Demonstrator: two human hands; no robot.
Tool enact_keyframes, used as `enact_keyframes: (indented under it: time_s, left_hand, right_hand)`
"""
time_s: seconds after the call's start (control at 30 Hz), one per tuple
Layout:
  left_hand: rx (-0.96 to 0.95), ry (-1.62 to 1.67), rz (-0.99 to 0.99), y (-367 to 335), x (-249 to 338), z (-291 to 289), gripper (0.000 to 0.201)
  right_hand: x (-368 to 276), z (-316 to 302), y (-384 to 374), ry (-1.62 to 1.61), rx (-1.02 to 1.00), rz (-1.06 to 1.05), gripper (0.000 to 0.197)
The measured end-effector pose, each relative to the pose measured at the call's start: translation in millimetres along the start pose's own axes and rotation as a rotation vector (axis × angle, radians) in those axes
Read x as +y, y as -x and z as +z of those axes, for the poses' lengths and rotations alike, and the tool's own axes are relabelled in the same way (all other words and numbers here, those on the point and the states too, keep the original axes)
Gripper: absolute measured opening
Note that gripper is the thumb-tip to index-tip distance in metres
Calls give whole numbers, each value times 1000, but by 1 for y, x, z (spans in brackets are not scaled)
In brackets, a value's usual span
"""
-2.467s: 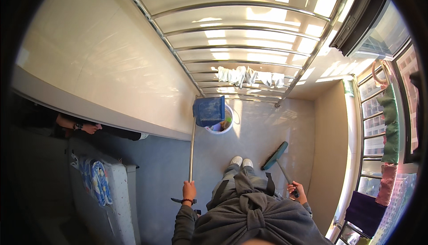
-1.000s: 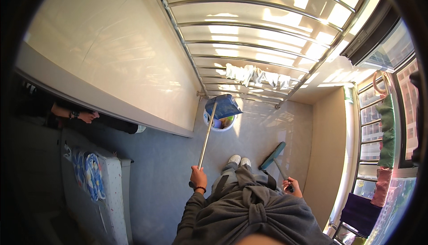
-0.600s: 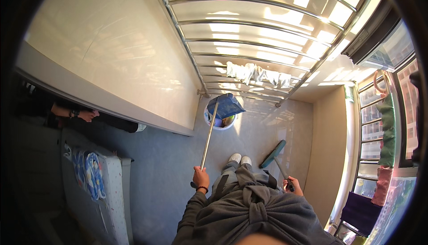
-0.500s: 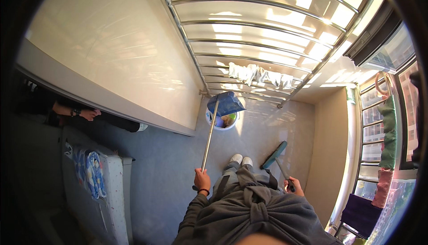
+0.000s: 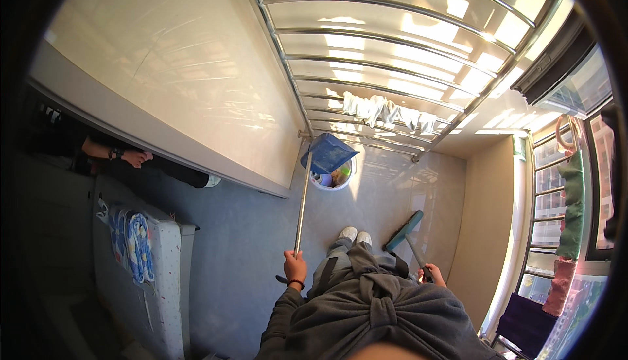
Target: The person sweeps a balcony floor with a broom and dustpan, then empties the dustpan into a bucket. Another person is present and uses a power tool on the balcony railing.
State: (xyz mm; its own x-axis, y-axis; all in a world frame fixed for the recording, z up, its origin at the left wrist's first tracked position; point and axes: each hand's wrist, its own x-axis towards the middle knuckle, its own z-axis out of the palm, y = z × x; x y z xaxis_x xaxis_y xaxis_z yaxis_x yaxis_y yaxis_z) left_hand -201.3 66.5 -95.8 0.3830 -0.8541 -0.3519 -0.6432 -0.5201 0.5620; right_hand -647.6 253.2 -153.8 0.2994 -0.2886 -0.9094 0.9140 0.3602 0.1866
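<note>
A long metal handle runs up from my left hand [image 5: 296, 267], whose fingers are wrapped round it. At its far end is a blue dustpan [image 5: 332, 153], held tilted over the rear left of a round white bin [image 5: 354, 175]. Inside the bin I see purplish-blue, green and brown contents, partly hidden by the pan. My right hand [image 5: 433, 274] is closed on the dark grip of a broom [image 5: 403, 230]. Its teal head is low by the floor, to the right of my white shoes.
A metal rack [image 5: 386, 57] with white cloths [image 5: 387, 110] on it stands against the far wall. Barred windows line the right side. At the left, a person's hand [image 5: 136, 158] shows past a wall edge, near a pale cabinet-like box [image 5: 167, 255] with a patterned blue cloth on it.
The dustpan has shifted slightly left relative to the bin and turned, showing more of its blue face. My right hand and the broom look almost unmoved. The whole view has shifted a little.
</note>
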Motion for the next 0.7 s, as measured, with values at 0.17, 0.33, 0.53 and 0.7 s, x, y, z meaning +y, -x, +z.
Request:
enact_keyframes:
  time_s: [0.17, 0.33, 0.53, 0.7]
  left_hand:
    - [-85, 198, -135, 9, -31, -13, 30]
    - [-389, 549, -464, 42, -44, -43, 27]
    - [-596, 622, -646, 83, -66, -64, 30]
    - [-662, 451, -507, 104, -83, -70, 33]
  right_hand:
    - [-5, -5, -3, 58, -1, 0, 28]
    - [-12, -2, -10, 107, -8, 15, 27]
    - [-18, 12, -13, 129, 82, 8, 29]
    - [-20, 34, -17, 88, 92, 93, 23]
